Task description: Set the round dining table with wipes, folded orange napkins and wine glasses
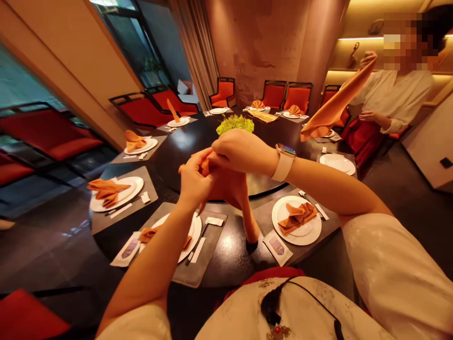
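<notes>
An orange cloth napkin (231, 191) hangs from my two hands above the near edge of the round dark table (226, 250). My left hand (194, 178) pinches its gathered top, with bits of cloth showing between the fingers. Close against it, my right hand (240, 148) is bent over the same gathered part, its fingertips partly hidden. One long fold of the cloth drops down to the table top. Below on the left, a white plate (196, 231) with a folded napkin is partly covered by my left forearm. A second plate (279, 212) with a folded napkin (296, 218) lies to the right.
Place settings with plates, chopsticks and wrapped packets (278, 248) ring the table. Green foliage (235, 125) stands on the central turntable (184, 141). On the right, another person (392, 94) holds up an orange napkin (339, 101). Red chairs (58, 127) surround the table.
</notes>
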`<action>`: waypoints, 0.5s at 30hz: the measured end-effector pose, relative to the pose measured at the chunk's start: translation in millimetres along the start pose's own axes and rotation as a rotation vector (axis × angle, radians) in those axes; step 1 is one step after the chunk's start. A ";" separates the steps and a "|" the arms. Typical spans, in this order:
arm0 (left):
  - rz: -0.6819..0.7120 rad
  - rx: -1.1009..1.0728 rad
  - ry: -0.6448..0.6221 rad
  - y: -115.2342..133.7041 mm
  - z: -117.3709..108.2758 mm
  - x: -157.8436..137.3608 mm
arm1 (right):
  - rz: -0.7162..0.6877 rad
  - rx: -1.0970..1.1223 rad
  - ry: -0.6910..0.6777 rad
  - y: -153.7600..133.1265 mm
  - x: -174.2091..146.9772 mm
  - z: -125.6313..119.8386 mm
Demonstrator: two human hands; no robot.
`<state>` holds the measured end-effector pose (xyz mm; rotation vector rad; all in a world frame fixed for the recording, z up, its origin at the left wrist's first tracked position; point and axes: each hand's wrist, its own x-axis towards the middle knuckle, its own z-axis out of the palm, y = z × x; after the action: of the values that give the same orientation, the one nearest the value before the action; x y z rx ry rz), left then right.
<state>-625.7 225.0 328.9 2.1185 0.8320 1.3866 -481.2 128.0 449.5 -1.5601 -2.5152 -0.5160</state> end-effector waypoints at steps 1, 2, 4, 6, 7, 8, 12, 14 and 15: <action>0.005 0.053 -0.023 -0.9 -4.4 -1.0 | 0.021 -0.019 0.018 4.5 -5.2 0.1; 0.003 0.094 -0.051 -1.3 -8.9 -1.8 | 0.042 -0.031 0.035 9.6 -10.2 0.6; -0.027 0.122 -0.090 -1.0 -18.0 -2.6 | 0.062 -0.026 0.089 22.3 -20.1 1.6; -0.072 0.113 -0.103 1.1 -27.7 -2.1 | 0.057 -0.003 0.154 38.1 -30.1 2.0; -0.094 0.112 -0.104 2.8 -32.8 -1.3 | 0.059 0.008 0.178 46.8 -35.0 1.7; -0.113 0.119 -0.107 4.7 -38.0 -0.3 | 0.066 0.017 0.188 55.7 -39.9 0.9; -0.138 0.218 -0.107 13.2 -56.4 7.0 | 0.081 0.100 0.189 85.9 -56.6 -5.5; -0.103 0.255 -0.103 16.8 -62.4 12.3 | 0.058 0.178 0.213 93.4 -62.9 -10.1; -0.063 0.267 -0.093 18.5 -64.4 15.2 | 0.047 0.216 0.228 95.1 -65.7 -12.6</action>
<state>-676.4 226.4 375.3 2.3122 1.0874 1.1897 -367.7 106.7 462.5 -1.3935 -2.2742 -0.3777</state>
